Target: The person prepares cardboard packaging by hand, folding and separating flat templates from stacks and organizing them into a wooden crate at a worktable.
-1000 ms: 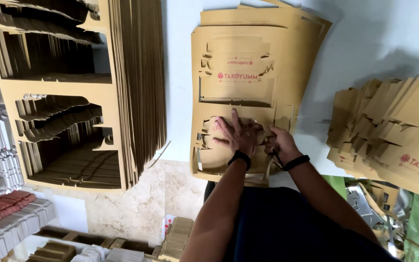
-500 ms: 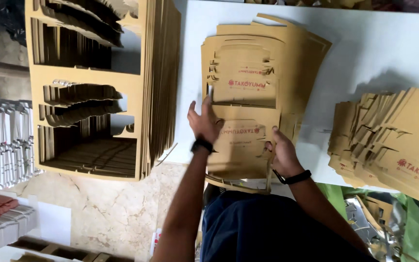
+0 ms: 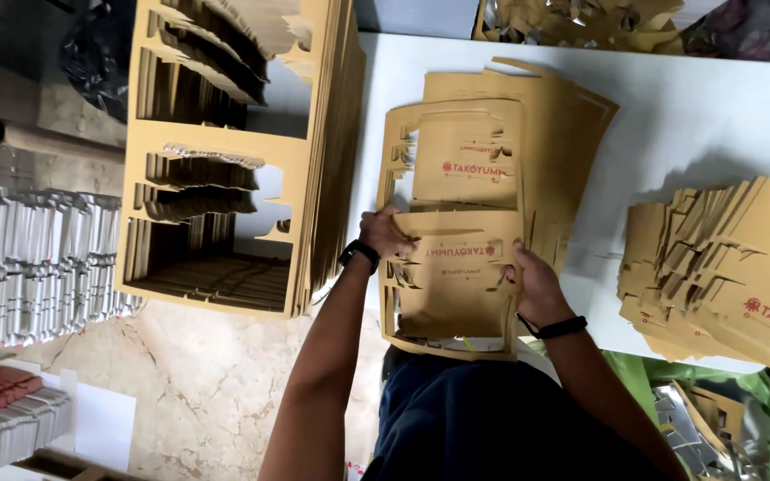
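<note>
A brown die-cut cardboard sheet (image 3: 456, 285) with red print lies on top of a stack of like sheets (image 3: 563, 142) on a white table (image 3: 697, 116). My left hand (image 3: 387, 233) grips the sheet's left edge near the middle. My right hand (image 3: 535, 283) holds the right edge of the lower box blank. Both wrists wear dark bands. The sheet's near end hangs over the table edge above my dark shirt.
A tall stack of punched-out cardboard frames (image 3: 251, 160) stands at the left. A pile of separated box blanks (image 3: 733, 276) lies on the table at right. Grey and red flat packs (image 3: 20, 267) sit on the floor at left. Scrap offcuts (image 3: 581, 18) lie at the far edge.
The view has shifted and my hands have moved: the left hand slid from the sheet's upper left edge down to its middle, and both hands now clasp the lower blank's sides.
</note>
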